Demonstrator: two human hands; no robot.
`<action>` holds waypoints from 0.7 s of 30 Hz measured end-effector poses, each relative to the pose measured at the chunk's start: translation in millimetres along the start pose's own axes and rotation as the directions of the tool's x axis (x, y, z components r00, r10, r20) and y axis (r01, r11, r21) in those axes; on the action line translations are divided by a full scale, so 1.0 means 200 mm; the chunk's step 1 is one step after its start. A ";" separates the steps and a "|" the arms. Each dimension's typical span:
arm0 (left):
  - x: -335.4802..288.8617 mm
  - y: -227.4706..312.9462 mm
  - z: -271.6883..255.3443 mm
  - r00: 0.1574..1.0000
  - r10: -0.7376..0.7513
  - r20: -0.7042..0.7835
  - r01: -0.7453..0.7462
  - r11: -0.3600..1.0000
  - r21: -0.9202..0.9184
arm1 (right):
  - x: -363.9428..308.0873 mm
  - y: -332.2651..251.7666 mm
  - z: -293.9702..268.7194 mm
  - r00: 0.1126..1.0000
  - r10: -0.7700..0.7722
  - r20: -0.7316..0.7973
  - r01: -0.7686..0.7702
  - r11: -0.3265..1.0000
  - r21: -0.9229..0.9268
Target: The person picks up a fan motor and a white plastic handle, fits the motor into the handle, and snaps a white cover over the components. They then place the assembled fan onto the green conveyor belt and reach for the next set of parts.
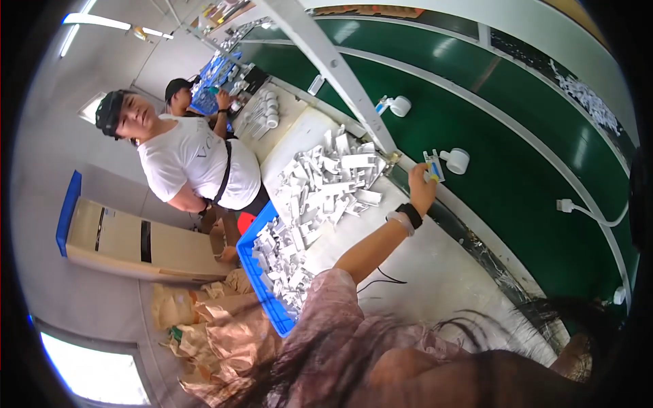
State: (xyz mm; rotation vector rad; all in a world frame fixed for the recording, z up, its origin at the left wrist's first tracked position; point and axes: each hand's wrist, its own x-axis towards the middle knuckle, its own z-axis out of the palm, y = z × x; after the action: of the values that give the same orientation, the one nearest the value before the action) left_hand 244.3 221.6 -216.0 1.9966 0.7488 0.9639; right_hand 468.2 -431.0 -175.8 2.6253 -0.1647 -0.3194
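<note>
My left hand (422, 188) reaches over the near edge of the green conveyor belt, with a dark band and a pale band on its wrist. Its fingers are pinched at a small white plastic part with a blue strip (435, 167); a bit of yellow shows at the fingertips. Right beside that part sits a round white cap-shaped piece (456, 161), and I cannot tell whether the two are joined. Below the hand, many loose white plastic brackets (333, 180) lie heaped on the worktable (415, 272). Loose hair covers the lower right, and my right hand does not show.
A blue crate (272, 309) full of white parts stands at the table's left edge. A metal post (333, 61) rises beside the belt (496, 197). Farther along the belt lies another round white piece (400, 106). A white cable (566, 205) hangs at right. Two people stand at left.
</note>
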 end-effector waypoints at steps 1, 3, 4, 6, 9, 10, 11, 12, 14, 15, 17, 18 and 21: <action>-0.07 0.02 -0.03 0.998 0.064 -0.008 -0.064 0.998 -0.024 | -0.08 -0.05 -0.12 0.997 -0.054 0.046 0.055 0.998 -0.014; -0.21 0.06 -0.01 0.995 0.076 0.064 -0.061 0.975 -0.212 | 0.02 0.06 0.15 0.999 0.044 -0.025 -0.044 0.999 -0.004; -0.29 0.07 -0.07 0.973 -0.052 0.225 0.120 0.946 -0.301 | 0.02 0.10 0.17 0.990 -0.128 -0.053 0.136 0.968 0.212; -0.38 0.17 -0.18 0.873 -0.223 0.433 0.415 0.806 -0.421 | 0.01 0.13 0.25 0.965 -0.216 -0.147 0.249 0.931 0.268; -0.52 0.20 -0.31 0.821 -0.246 0.516 0.506 0.734 -0.454 | 0.01 0.11 0.30 0.926 -0.324 -0.193 0.368 0.890 0.270; -0.56 0.21 -0.33 0.822 -0.247 0.513 0.506 0.731 -0.458 | 0.00 0.12 0.30 0.917 -0.354 -0.185 0.393 0.883 0.258; -0.60 0.22 -0.36 0.790 -0.263 0.554 0.537 0.733 -0.418 | 0.00 0.14 0.31 0.907 -0.383 -0.176 0.417 0.875 0.246; -0.63 0.23 -0.37 0.755 -0.279 0.594 0.566 0.734 -0.375 | -0.01 0.16 0.32 0.897 -0.409 -0.165 0.439 0.867 0.235; -0.65 0.32 -0.42 0.700 -0.313 0.642 0.618 0.716 -0.325 | -0.02 0.15 0.31 0.885 -0.438 -0.157 0.464 0.858 0.221; -0.66 0.34 -0.44 0.642 -0.350 0.682 0.663 0.700 -0.265 | -0.05 0.08 0.23 0.896 -0.429 -0.115 0.442 0.883 0.157; -0.69 0.35 -0.47 0.635 -0.328 0.700 0.679 0.669 -0.303 | -0.13 -0.09 0.05 0.917 -0.396 -0.041 0.397 0.917 0.022; -0.70 0.36 -0.47 0.615 -0.291 0.733 0.698 0.633 -0.335 | -0.15 -0.13 0.03 0.929 -0.370 -0.031 0.369 0.929 -0.023; -0.74 0.39 -0.47 0.612 -0.265 0.745 0.678 0.661 -0.322 | -0.10 -0.23 0.14 0.930 -0.356 -0.085 0.355 0.934 -0.032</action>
State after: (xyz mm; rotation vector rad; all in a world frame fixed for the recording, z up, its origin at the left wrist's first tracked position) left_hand 99.4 104.9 -167.5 1.2838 0.4773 0.0720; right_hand 445.0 -401.1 -218.4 2.6387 0.3485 -0.3202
